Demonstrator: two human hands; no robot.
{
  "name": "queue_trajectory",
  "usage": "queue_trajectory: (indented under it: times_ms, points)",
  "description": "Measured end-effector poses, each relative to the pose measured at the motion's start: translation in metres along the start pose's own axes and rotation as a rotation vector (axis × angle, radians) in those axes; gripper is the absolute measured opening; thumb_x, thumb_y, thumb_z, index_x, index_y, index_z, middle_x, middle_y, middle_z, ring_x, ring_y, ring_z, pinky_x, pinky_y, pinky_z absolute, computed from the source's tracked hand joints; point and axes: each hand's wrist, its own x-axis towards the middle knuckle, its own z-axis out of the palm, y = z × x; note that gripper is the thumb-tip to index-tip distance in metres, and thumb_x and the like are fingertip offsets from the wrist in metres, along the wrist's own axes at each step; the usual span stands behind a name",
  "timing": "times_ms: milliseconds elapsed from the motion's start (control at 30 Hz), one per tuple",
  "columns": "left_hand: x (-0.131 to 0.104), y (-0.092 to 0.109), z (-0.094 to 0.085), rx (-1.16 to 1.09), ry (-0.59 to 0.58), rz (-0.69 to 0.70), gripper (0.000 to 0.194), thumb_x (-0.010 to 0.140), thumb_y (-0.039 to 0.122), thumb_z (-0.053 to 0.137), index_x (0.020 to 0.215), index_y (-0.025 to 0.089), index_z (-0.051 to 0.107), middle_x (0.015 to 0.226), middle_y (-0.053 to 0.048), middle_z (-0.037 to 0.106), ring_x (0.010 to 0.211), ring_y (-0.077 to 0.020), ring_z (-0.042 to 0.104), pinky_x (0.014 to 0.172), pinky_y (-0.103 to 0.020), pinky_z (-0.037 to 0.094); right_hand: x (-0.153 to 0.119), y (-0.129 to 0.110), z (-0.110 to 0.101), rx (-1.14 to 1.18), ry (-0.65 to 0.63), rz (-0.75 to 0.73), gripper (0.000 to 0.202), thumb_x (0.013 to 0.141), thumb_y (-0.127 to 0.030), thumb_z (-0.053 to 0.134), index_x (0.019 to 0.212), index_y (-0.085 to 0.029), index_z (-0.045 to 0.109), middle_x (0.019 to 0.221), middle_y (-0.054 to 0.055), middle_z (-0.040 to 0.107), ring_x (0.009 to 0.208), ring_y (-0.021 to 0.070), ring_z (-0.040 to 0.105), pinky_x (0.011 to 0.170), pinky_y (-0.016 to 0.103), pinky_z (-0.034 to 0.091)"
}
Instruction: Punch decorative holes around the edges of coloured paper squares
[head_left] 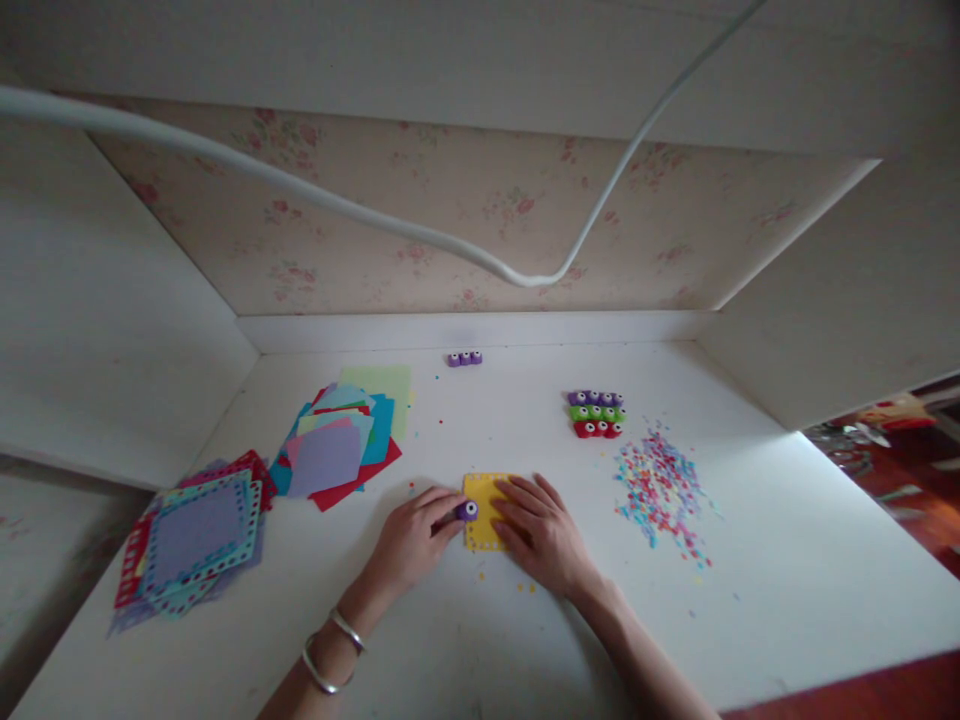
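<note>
A yellow square of paper (pixel 486 490) lies on the white tabletop in front of me, with small punched holes along its edges. My left hand (pixel 415 532) is closed on a small purple craft punch (pixel 466 511), which sits at the paper's left edge. My right hand (pixel 541 530) lies flat over the right part of the paper, fingers stretched out. A few yellow punched bits (pixel 525 588) are scattered just below the sheet. Whether the punch is pressed down cannot be seen.
Punched paper squares (pixel 199 530) are stacked at left, plain coloured sheets (pixel 326 460) behind them. Three purple punches (pixel 465 358) stand at the back. Purple, green and red punches (pixel 597 413) are grouped right of centre, near a confetti heap (pixel 664 490). A white cable (pixel 420 232) hangs across above.
</note>
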Motion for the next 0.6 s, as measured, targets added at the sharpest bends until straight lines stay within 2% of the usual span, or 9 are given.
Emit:
queue_trajectory:
  times_ms: [233, 300, 433, 600]
  points:
    - [-0.001, 0.002, -0.001, -0.023, -0.025, -0.035, 0.030, 0.090, 0.022, 0.063, 0.119, 0.029, 0.067, 0.119, -0.002, 0.068, 0.105, -0.0183, 0.066, 0.095, -0.031, 0.053, 0.000, 0.001, 0.001, 0.000, 0.008, 0.003, 0.028, 0.095, -0.030, 0.057, 0.121, -0.030, 0.067, 0.138, 0.002, 0.061, 0.131, 0.0259, 0.052, 0.115, 0.054, 0.031]
    - [0.000, 0.005, -0.005, -0.047, -0.037, -0.055, 0.034, 0.088, 0.022, 0.066, 0.121, 0.028, 0.066, 0.121, -0.002, 0.067, 0.100, -0.0174, 0.067, 0.094, -0.030, 0.053, 0.000, 0.001, 0.001, -0.001, 0.004, 0.003, 0.028, 0.095, -0.031, 0.056, 0.122, -0.030, 0.066, 0.139, 0.002, 0.060, 0.131, 0.0259, 0.052, 0.115, 0.054, 0.031]
    - [0.004, 0.014, -0.013, -0.089, -0.029, -0.094, 0.031, 0.091, 0.035, 0.063, 0.119, 0.023, 0.067, 0.119, -0.005, 0.067, 0.083, -0.0149, 0.067, 0.081, -0.026, 0.055, 0.000, 0.000, 0.001, 0.007, 0.011, 0.002, 0.028, 0.095, -0.030, 0.056, 0.121, -0.030, 0.067, 0.138, 0.002, 0.061, 0.131, 0.0259, 0.052, 0.115, 0.054, 0.031]
    - [0.014, 0.025, -0.015, -0.041, 0.005, -0.106, 0.032, 0.098, 0.042, 0.050, 0.106, 0.021, 0.073, 0.107, -0.005, 0.071, 0.090, -0.0176, 0.067, 0.080, -0.027, 0.053, -0.001, 0.000, 0.001, 0.015, 0.029, 0.005, 0.029, 0.094, -0.029, 0.058, 0.121, -0.030, 0.067, 0.137, 0.003, 0.062, 0.130, 0.0259, 0.053, 0.115, 0.053, 0.031]
